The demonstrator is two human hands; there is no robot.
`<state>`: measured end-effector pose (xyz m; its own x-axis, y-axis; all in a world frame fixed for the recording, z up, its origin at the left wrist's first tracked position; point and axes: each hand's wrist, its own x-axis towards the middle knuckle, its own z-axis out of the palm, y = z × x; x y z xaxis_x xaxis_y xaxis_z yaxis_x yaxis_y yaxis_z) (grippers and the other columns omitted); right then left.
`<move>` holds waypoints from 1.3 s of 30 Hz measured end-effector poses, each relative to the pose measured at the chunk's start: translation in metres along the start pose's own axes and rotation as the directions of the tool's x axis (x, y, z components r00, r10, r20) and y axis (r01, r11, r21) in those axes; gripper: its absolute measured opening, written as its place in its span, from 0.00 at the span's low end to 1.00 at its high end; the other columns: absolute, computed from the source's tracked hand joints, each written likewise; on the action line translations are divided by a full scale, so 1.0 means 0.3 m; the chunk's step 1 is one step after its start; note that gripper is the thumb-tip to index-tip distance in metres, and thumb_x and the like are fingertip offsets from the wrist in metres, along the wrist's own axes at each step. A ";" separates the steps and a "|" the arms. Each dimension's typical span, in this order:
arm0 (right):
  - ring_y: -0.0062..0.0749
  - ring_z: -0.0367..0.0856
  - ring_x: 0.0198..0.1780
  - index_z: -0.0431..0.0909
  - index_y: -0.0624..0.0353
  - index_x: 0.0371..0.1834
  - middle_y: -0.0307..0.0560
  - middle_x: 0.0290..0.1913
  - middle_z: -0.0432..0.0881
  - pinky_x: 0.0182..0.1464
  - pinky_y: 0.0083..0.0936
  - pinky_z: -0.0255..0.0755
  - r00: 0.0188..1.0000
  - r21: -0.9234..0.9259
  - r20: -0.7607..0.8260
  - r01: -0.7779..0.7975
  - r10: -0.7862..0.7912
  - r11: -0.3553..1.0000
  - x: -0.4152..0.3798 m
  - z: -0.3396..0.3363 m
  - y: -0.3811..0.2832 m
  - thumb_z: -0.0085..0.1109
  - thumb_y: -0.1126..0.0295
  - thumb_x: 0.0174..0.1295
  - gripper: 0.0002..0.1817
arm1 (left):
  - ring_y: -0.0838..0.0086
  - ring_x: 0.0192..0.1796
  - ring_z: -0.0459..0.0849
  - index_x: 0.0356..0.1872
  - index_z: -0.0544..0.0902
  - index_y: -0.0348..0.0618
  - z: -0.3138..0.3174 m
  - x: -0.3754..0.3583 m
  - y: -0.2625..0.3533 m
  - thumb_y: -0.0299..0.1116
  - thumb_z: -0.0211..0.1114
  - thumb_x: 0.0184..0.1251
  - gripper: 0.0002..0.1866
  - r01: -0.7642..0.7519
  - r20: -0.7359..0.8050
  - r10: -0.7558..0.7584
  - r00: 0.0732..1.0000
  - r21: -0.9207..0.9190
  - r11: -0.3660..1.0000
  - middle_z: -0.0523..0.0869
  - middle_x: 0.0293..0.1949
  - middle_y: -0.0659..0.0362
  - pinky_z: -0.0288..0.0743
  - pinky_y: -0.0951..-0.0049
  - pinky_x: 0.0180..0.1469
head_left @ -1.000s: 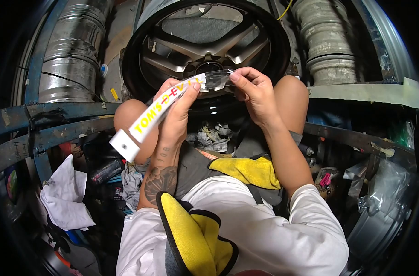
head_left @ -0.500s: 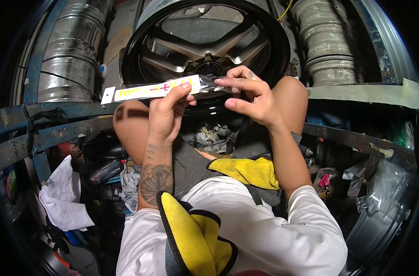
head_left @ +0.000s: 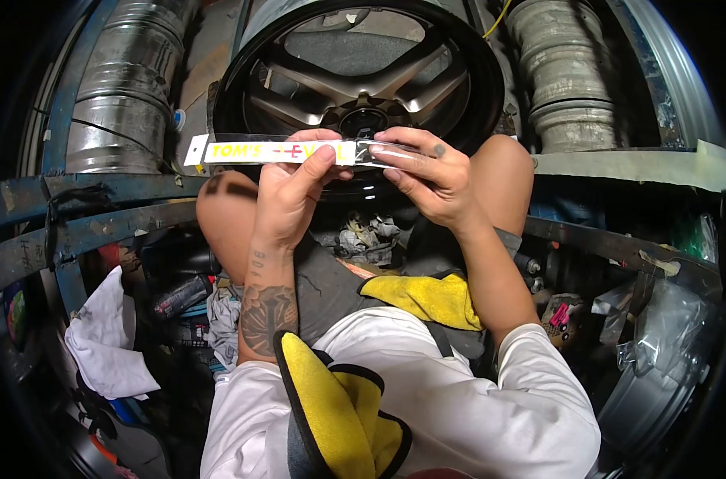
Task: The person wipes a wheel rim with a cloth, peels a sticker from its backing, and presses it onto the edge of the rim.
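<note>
The flat, white, plastic-sleeved strip (head_left: 239,152) is pinched by the left grip (head_left: 290,188) — best kept unbent — with closure unclear at the right grip (head_left: 441,182).

- Your left hand (head_left: 290,188), right hand (head_left: 441,182) and white shirt (head_left: 459,391): well lit, seemingly from above.
- Dark shadow bands across your left knee (head_left: 229,190).
- Glare on metal cylinders (head_left: 120,132) at left, clear plastic bag (head_left: 662,319) at right.
- Clutter below you dim, detail sinks.
- Fisheye: blue rail (head_left: 132,188) bends toward your edges, corners black.
- Your printed packet (head_left: 259,152): mostly sharp, lettering readable.
</note>
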<state>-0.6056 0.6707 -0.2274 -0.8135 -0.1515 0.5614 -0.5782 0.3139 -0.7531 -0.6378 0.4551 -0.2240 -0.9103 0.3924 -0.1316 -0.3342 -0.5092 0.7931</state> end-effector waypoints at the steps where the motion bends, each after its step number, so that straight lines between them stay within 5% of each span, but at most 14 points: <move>1: 0.32 0.87 0.39 0.89 0.55 0.50 0.52 0.52 0.85 0.40 0.23 0.83 1.000 -0.004 0.003 0.004 -0.004 1.000 0.003 0.001 -0.001 0.70 0.80 0.56 0.18 | 0.73 0.43 0.87 0.54 0.78 0.32 -0.002 0.000 -0.003 0.29 0.64 0.73 0.14 -0.012 0.000 0.012 1.000 0.052 0.999 0.86 0.43 0.53 0.84 0.72 0.47; 10: 0.34 0.89 0.41 0.89 0.55 0.50 0.54 0.57 0.84 0.42 0.25 0.83 0.993 0.061 0.118 -0.036 0.029 0.997 -0.010 0.004 0.005 0.71 0.79 0.55 0.18 | 0.74 0.35 0.87 0.52 0.77 0.33 0.033 -0.001 0.011 0.31 0.62 0.76 0.12 -0.030 -0.103 0.044 0.994 0.138 0.990 0.87 0.38 0.53 0.83 0.76 0.37; 16: 0.47 0.87 0.51 0.86 0.61 0.53 0.63 0.60 0.82 0.51 0.31 0.81 0.987 0.030 0.161 0.004 -0.009 1.000 0.000 0.015 -0.008 0.72 0.78 0.54 0.20 | 0.77 0.29 0.86 0.49 0.77 0.36 0.025 -0.005 0.002 0.30 0.63 0.75 0.10 -0.039 -0.067 0.053 0.996 0.191 0.981 0.86 0.34 0.56 0.80 0.79 0.31; 19: 0.43 0.89 0.45 0.87 0.52 0.54 0.54 0.60 0.83 0.47 0.30 0.82 0.994 -0.032 0.105 0.020 -0.017 0.999 -0.008 0.028 -0.003 0.73 0.74 0.55 0.20 | 0.78 0.27 0.85 0.47 0.78 0.36 0.019 -0.008 -0.003 0.29 0.65 0.73 0.09 -0.036 -0.068 0.054 0.996 0.237 0.971 0.86 0.33 0.56 0.80 0.81 0.30; 36: 0.38 0.89 0.39 0.88 0.54 0.45 0.51 0.56 0.85 0.42 0.26 0.81 0.991 -0.128 0.039 0.133 -0.129 0.983 -0.008 0.067 -0.011 0.73 0.76 0.52 0.15 | 0.78 0.21 0.83 0.38 0.79 0.37 0.048 -0.013 -0.024 0.32 0.75 0.65 0.13 0.005 -0.098 0.009 0.995 0.143 0.990 0.86 0.27 0.58 0.77 0.82 0.22; 39: 0.37 0.89 0.39 0.88 0.56 0.43 0.53 0.54 0.86 0.42 0.25 0.81 0.997 -0.071 -0.001 0.080 -0.080 0.994 -0.009 0.071 -0.020 0.73 0.79 0.50 0.15 | 0.76 0.20 0.82 0.37 0.77 0.38 0.038 -0.016 -0.020 0.44 0.69 0.70 0.17 -0.039 -0.086 0.054 0.995 0.169 0.985 0.84 0.27 0.57 0.76 0.80 0.20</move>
<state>-0.6012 0.6492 -0.2319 -0.7646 -0.1748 0.6203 -0.6353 0.3663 -0.6799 -0.6286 0.4650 -0.2214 -0.9446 0.2971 -0.1392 -0.2525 -0.3872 0.8867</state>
